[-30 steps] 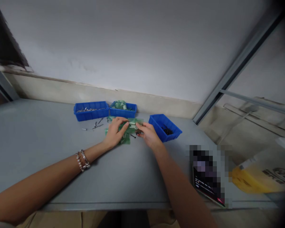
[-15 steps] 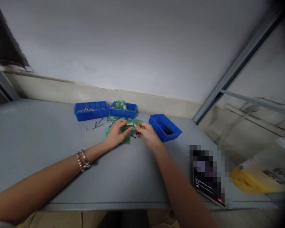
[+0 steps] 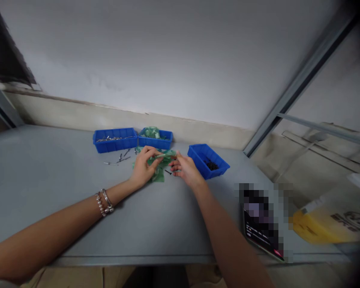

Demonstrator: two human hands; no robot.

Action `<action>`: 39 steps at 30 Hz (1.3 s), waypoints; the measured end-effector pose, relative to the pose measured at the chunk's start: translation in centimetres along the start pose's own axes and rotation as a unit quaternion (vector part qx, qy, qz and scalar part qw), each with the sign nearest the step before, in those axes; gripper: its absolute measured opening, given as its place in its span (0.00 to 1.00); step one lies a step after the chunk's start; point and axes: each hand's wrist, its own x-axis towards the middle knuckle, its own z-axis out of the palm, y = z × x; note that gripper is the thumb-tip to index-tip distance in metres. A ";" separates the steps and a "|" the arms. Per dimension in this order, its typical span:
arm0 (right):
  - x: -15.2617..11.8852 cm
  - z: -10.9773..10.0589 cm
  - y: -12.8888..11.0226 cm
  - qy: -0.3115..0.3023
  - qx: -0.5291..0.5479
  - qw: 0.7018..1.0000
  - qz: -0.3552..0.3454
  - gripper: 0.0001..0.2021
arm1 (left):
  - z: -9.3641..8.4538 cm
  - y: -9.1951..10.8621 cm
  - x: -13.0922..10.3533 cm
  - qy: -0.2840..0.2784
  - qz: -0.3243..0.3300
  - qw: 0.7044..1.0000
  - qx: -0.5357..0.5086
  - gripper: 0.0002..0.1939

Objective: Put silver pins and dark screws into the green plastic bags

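Note:
My left hand [image 3: 144, 166] is closed on a small green plastic bag [image 3: 167, 154], gripping its left side between thumb and fingers. My right hand [image 3: 184, 170] is at the bag's right end, fingers apart and slightly curled, its thumb close to the edge; whether it touches the plastic is hard to tell. Under the hands lie more green plastic bags [image 3: 158, 175], partly covered. A dark screw [image 3: 168, 172] rests on the table between the hands. Left of my left hand are several loose silver rivets [image 3: 123, 159].
Along the wall stand a blue bin [image 3: 115, 145] of silver rivets and a blue bin [image 3: 156, 143] with filled green bags. Another blue bin [image 3: 208, 160], holding dark screws, is at the right. A phone [image 3: 261, 236] and a yellowish bag [image 3: 327, 220] are nearer the right edge.
My right hand has loosened from the green bag and its fingers have spread. The bag, still in my left hand, has tilted and bunched. My left hand has shifted slightly left.

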 end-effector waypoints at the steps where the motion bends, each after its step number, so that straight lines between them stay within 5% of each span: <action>1: -0.1 0.0 -0.1 -0.013 -0.003 1.000 0.014 0.18 | 0.0 0.0 0.0 -0.002 0.006 1.000 0.000 0.03; 6: -0.4 -0.1 -0.4 -0.088 -0.004 0.995 0.043 0.22 | -0.1 0.0 -0.1 -0.020 0.023 0.999 0.019 0.09; 10: -0.3 0.0 -0.1 -0.071 0.024 0.997 0.009 0.11 | -0.2 0.1 -0.2 -0.042 0.005 0.998 0.037 0.14; 23: 0.5 -0.3 0.6 -0.024 0.038 0.995 -0.089 0.17 | -0.1 0.5 -0.1 -0.070 -0.122 0.990 0.006 0.15; 29: 0.6 -0.4 0.8 -0.024 0.018 0.994 -0.103 0.16 | 0.2 0.2 -0.1 -0.123 -0.103 0.987 -0.012 0.12; 39: 0.2 -0.1 0.6 -0.064 -0.009 0.994 -0.088 0.15 | -0.2 0.9 0.1 -0.070 -0.070 0.994 -0.046 0.10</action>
